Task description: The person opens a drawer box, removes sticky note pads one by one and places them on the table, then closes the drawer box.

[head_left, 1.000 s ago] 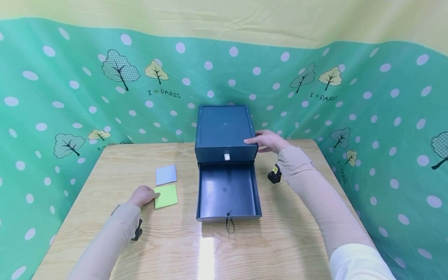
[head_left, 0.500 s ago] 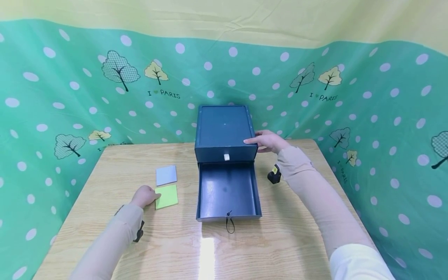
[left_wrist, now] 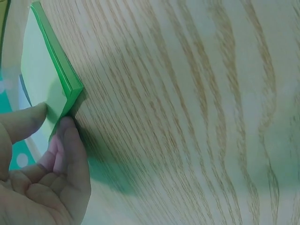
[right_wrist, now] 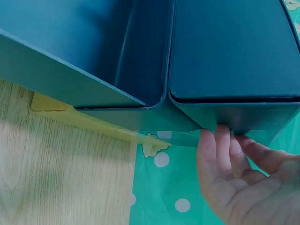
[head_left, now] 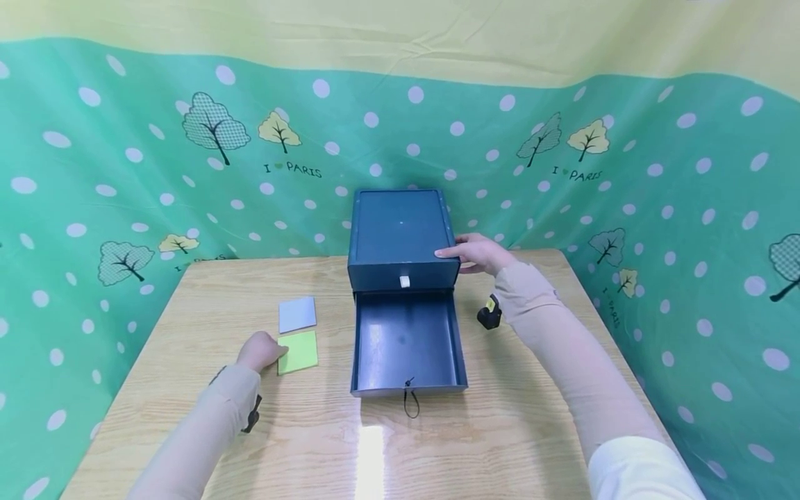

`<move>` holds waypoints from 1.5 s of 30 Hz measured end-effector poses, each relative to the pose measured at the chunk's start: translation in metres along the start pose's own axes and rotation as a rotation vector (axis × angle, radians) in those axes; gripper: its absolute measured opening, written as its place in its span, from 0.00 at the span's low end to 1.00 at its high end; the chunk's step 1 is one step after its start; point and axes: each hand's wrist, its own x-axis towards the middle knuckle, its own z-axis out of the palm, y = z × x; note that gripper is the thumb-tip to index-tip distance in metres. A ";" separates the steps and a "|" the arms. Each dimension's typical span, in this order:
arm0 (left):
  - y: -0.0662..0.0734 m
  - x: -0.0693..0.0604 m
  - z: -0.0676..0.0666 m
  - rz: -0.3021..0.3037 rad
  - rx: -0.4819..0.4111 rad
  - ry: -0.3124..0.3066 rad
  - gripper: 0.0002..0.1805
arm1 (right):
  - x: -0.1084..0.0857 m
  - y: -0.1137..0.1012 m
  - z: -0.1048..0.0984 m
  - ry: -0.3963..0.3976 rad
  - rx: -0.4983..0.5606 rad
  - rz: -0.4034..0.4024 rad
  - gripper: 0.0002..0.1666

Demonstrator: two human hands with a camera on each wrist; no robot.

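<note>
The left hand (head_left: 259, 352) pinches the near edge of a green sticky note pad (head_left: 301, 351) on the table. In the left wrist view the thumb lies on the green pad's top face and the other fingers meet its edge. A blue sticky note pad (head_left: 297, 314) lies just beyond it. The right hand (head_left: 478, 253) rests on the right side of a dark blue drawer box (head_left: 401, 226), one digit over its top front edge. In the right wrist view the fingertips touch the box's side. Its lower drawer (head_left: 406, 340) is pulled out, with nothing visible inside.
A black loop (head_left: 411, 403) hangs from the lower drawer's front, and a white tab (head_left: 405, 281) marks the upper drawer. Black wrist devices show beside each forearm, one (head_left: 490, 312) on the right. A green dotted curtain (head_left: 325, 125) hangs behind the wooden table (head_left: 312, 437).
The left forearm and hand have shifted slightly to the right, the green pad barely with them. The right hand, box and lower drawer stay as they were.
</note>
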 end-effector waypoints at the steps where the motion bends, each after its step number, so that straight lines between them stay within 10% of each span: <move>1: 0.001 -0.001 0.000 -0.006 0.000 -0.001 0.19 | 0.000 0.000 0.000 0.001 -0.001 0.000 0.56; 45: 0.006 -0.002 -0.008 0.051 -0.064 0.008 0.21 | -0.001 0.000 0.001 0.012 -0.007 -0.001 0.55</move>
